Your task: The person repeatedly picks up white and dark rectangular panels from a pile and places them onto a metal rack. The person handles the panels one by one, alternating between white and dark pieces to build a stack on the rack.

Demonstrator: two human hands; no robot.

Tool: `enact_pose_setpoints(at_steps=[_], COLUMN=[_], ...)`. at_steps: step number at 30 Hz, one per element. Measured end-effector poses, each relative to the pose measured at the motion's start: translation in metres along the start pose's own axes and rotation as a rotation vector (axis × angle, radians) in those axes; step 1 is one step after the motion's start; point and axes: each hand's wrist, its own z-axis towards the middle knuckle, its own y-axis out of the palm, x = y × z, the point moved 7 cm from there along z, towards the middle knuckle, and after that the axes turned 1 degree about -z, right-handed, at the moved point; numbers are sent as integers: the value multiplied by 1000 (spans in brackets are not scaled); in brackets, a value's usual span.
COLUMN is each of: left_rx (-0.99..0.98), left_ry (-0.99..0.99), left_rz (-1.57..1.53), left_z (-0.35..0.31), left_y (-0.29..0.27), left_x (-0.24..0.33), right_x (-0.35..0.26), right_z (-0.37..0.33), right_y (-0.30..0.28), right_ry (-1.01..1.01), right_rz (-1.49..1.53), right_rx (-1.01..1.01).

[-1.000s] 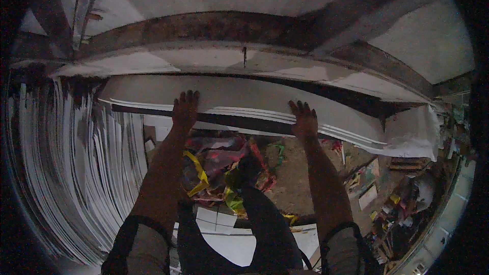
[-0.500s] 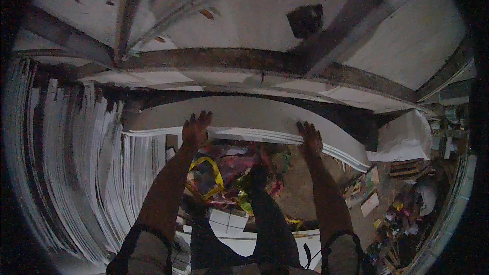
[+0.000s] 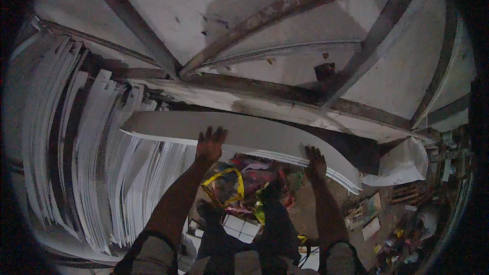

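A thick stack of large white sheets [image 3: 254, 132] is lifted up in front of me, its layered edge facing down. My left hand [image 3: 210, 144] presses flat against the stack's underside near its left part, fingers spread. On the stack's lower right edge rests my right hand [image 3: 316, 161], also flat with fingers apart. Both forearms reach up from the lower edge. Below the stack a heap of coloured scraps with a yellow strap [image 3: 229, 183] lies on the floor.
Tall piles of white sheets [image 3: 91, 173] stand on edge along the left side. Dark beams [image 3: 285, 91] cross a pale ceiling above. A white sack [image 3: 402, 165] and scattered clutter [image 3: 402, 224] are at the right. Tiled floor [image 3: 239, 226] shows between my legs.
The stack of sheets has risen higher with both hands under it, and my view has tilted upward, showing more ceiling and beams.
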Motion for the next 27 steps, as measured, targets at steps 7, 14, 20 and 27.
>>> enact_pose_setpoints(at_steps=[7,14,20,27], left_rx=[94,-4,193,258], left_ry=[-105,-264,-408,-625], left_rz=[-14,-79,-118,-119], left_z=[-64,-147,-245,-368], left_y=[-57,-112,-144,-158], left_x=[-34,-64,-80,-104], right_x=[-35,-124,-181,-273], right_z=[9,14,12,4], right_y=[-13,-88,-109,-124], right_ry=[-112,-291,-408,-589], right_rz=[-11,-6,-42,79], right_rx=[-48,72,108,39])
